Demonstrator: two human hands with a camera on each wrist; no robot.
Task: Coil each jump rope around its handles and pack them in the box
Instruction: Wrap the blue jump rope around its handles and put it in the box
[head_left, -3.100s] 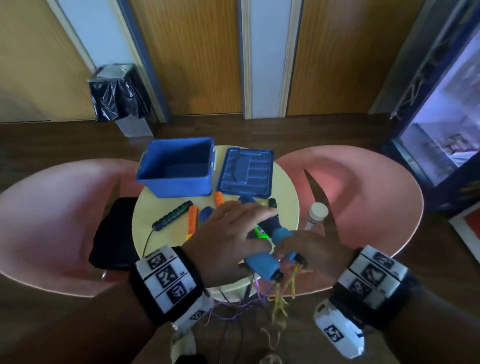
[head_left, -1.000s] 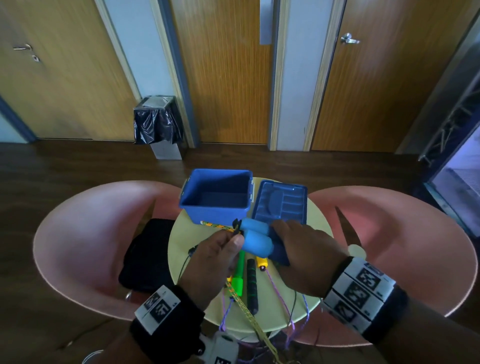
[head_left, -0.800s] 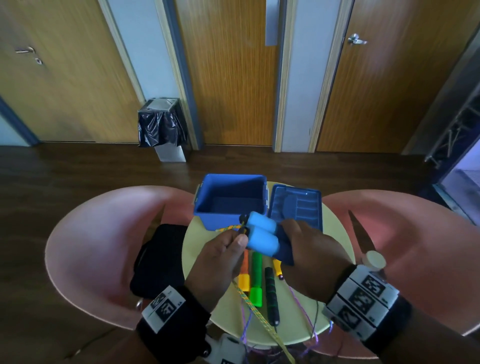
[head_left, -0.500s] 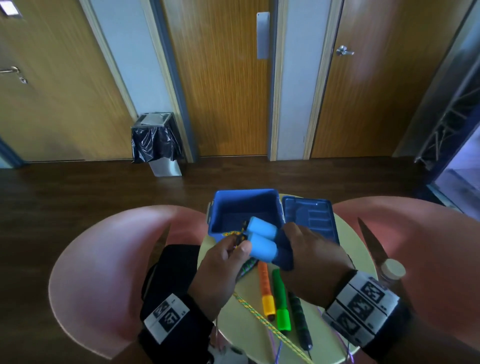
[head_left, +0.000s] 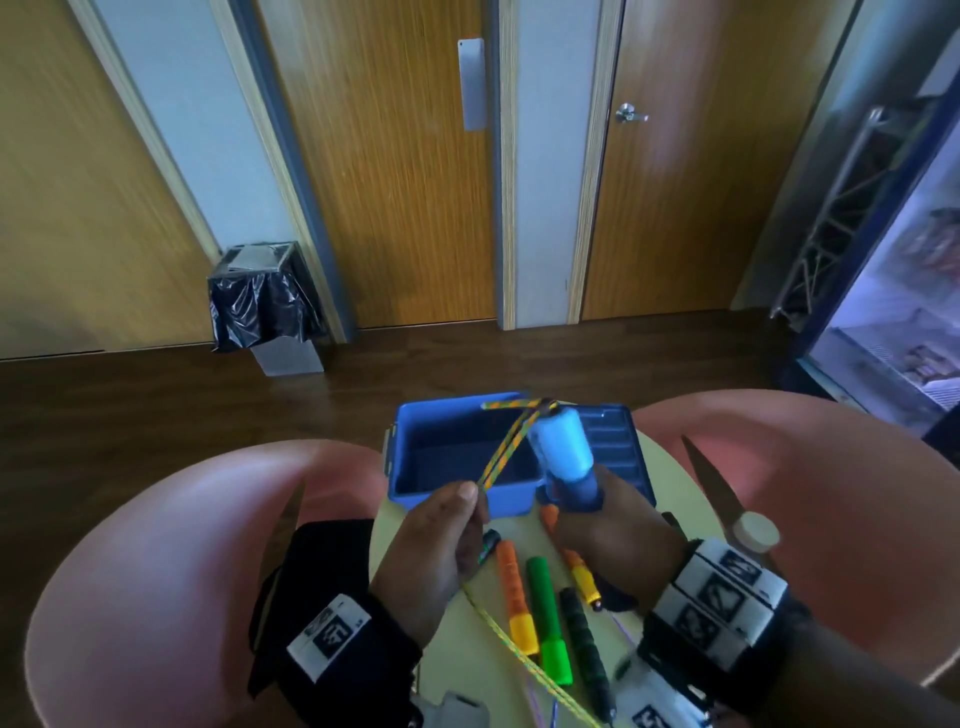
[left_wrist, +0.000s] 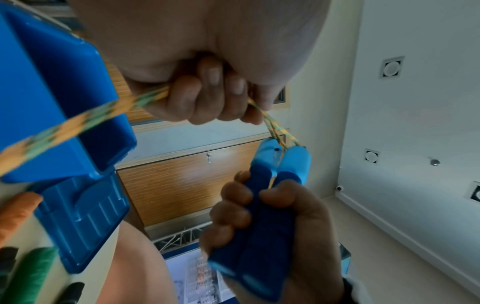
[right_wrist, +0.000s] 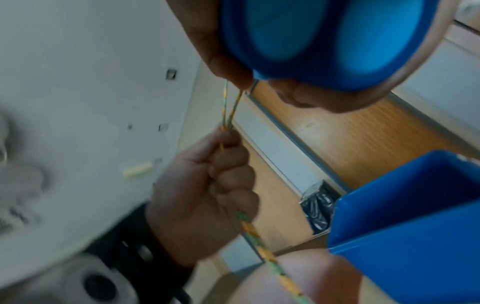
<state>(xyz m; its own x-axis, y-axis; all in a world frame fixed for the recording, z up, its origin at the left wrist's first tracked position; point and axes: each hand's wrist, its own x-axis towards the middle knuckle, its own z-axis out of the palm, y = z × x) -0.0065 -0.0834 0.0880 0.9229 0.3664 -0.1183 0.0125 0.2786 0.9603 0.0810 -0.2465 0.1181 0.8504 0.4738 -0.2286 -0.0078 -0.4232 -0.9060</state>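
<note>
The left hand curls its fingers tight round the yellow-green rope; the right hand wraps round the two blue handles, side by side, tips up, in the middle of the frame. The rope runs from the handle tips down to the left hand; the open blue box sits just behind, on the round table; its lid lies to the right. More handles, orange, green and black, lie low in the frame.

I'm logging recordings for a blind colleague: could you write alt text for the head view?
Over a small round table, the right hand grips two blue jump-rope handles upright while the left hand pinches their yellow-green rope. Behind sit an open blue box and its lid; orange, green and black handles lie nearer.
</note>
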